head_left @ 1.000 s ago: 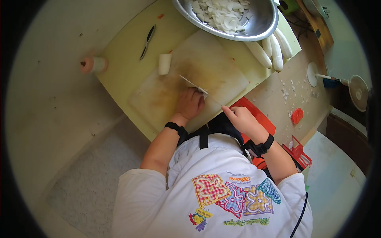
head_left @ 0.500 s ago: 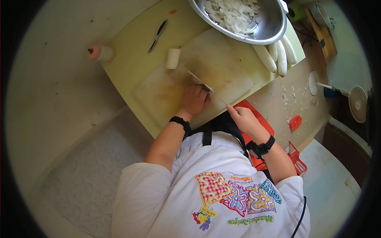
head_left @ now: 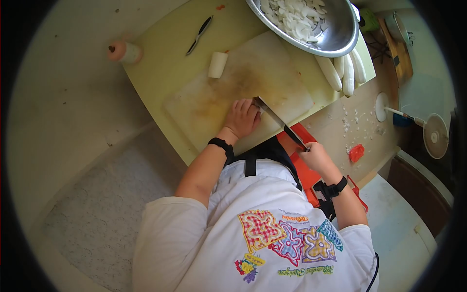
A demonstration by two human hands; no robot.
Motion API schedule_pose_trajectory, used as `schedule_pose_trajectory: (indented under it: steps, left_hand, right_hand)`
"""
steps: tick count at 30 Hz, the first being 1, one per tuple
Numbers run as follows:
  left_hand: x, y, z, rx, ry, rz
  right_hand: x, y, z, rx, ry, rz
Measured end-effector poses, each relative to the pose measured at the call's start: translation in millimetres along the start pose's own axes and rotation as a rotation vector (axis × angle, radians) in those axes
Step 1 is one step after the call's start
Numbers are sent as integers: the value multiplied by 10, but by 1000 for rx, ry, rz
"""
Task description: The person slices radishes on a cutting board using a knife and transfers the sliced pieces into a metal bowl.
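Looks mid-slicing: right hand [head_left: 315, 156] grips the knife [head_left: 278, 119], left hand [head_left: 242, 118] is bunched on the cutting board [head_left: 291, 90], maybe pinning something, can't tell. White chunk [head_left: 218, 64] sits far left. Next cut calls for tucked fingertips.

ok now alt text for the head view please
A person's right hand holds a knife reaching over a cutting board, the left hand down at the board close to the blade's tip. A white vegetable chunk sits nearby; a metal bowl of white slices stands farther back, beside long white vegetables.
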State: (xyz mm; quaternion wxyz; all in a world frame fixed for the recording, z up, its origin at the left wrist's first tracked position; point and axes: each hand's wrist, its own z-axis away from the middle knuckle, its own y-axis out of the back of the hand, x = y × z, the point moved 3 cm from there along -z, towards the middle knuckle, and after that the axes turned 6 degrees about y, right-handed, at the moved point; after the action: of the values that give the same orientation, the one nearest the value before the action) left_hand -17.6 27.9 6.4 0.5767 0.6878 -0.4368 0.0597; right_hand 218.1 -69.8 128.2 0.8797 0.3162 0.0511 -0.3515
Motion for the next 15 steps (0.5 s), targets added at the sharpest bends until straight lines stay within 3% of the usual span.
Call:
schedule_pose_trajectory:
  steps: [6, 11, 15]
  left_hand:
    - [13, 15, -40, 34, -19, 40]
    - [24, 43, -61, 1, -5, 30]
    - [9, 31, -38, -27, 20, 33]
  right_hand:
    - [-146, -65, -121, -3, 15, -14]
    - [-355, -233, -364, 39, 191, -13]
    - [-456, -318, -525, 72, 155, 25]
